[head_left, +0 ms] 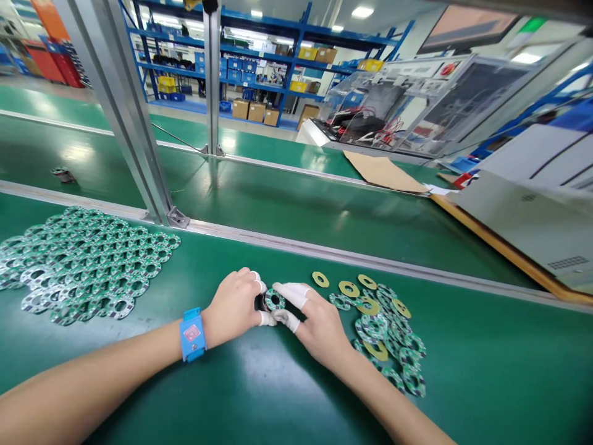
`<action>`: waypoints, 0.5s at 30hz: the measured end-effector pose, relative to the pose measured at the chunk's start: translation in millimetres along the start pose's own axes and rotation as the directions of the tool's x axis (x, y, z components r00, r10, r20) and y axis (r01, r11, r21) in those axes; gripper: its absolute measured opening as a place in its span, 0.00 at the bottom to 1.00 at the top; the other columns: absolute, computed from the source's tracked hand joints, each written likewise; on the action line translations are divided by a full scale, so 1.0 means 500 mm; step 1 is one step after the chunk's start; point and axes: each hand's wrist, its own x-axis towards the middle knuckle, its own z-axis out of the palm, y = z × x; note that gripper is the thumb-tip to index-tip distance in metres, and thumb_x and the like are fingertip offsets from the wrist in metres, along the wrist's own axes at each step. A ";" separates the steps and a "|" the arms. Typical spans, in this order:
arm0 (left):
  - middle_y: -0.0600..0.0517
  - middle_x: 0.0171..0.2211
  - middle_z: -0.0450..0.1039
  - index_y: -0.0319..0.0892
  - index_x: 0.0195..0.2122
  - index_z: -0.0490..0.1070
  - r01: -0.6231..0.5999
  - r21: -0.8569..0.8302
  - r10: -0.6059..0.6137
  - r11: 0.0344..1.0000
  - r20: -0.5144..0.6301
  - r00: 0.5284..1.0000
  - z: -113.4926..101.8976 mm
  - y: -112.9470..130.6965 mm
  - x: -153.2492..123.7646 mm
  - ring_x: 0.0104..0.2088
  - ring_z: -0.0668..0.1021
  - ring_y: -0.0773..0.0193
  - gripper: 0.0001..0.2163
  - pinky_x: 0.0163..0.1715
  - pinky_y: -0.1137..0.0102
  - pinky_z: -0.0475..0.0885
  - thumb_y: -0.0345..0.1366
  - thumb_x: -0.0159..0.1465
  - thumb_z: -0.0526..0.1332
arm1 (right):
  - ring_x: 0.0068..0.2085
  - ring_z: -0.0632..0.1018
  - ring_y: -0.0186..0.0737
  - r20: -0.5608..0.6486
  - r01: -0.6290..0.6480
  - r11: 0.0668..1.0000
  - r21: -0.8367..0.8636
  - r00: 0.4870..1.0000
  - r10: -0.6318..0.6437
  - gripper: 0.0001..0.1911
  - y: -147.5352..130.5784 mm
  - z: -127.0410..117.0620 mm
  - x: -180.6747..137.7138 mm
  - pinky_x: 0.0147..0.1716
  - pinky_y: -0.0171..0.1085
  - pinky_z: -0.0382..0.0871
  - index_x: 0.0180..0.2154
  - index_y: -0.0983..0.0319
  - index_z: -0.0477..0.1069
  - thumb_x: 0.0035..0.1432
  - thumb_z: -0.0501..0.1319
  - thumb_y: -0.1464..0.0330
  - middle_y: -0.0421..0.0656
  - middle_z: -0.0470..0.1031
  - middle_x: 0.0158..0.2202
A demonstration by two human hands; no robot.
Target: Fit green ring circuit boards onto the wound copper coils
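Observation:
Between my two hands is a green ring-shaped circuit board [275,300], with a dark round part showing at its left edge; most of that part is hidden by fingers. My left hand [237,304] grips it from the left, thumb and fingers closed round the side. From the right, my right hand [314,314] pinches the board with covered fingertips. White finger cots are on both hands, and a blue strap [193,334] circles my left wrist. To the right lies a loose heap of ring circuit boards [393,334], mixed with yellow rings [349,288].
Overlapping rows of ring circuit boards [88,266] cover the bench's left side. A metal post [121,111] rises behind them. Beyond the rail [296,247] runs a green conveyor belt [259,198] carrying a small round part [63,175]. Cardboard [384,172] and a clear-covered machine [393,105] stand behind.

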 end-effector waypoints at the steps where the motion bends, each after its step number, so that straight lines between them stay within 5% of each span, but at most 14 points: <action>1: 0.50 0.30 0.70 0.39 0.30 0.72 0.001 -0.003 -0.001 1.000 0.003 1.000 0.000 0.000 0.000 0.34 0.69 0.59 0.17 0.32 0.66 0.62 0.50 0.54 0.64 | 0.43 0.75 0.44 0.016 -0.002 1.000 -0.006 1.000 0.002 0.18 0.000 -0.003 0.002 0.39 0.39 0.73 0.49 0.61 0.70 0.56 0.59 0.70 0.47 0.76 0.43; 15: 0.51 0.30 0.69 0.39 0.27 0.70 -0.006 0.015 0.006 1.000 0.013 1.000 0.000 0.000 0.003 0.33 0.69 0.60 0.14 0.31 0.67 0.62 0.46 0.53 0.65 | 0.45 0.73 0.46 0.117 -0.097 0.978 0.185 0.990 0.076 0.20 -0.024 -0.014 0.026 0.42 0.44 0.70 0.48 0.58 0.69 0.52 0.59 0.72 0.46 0.73 0.45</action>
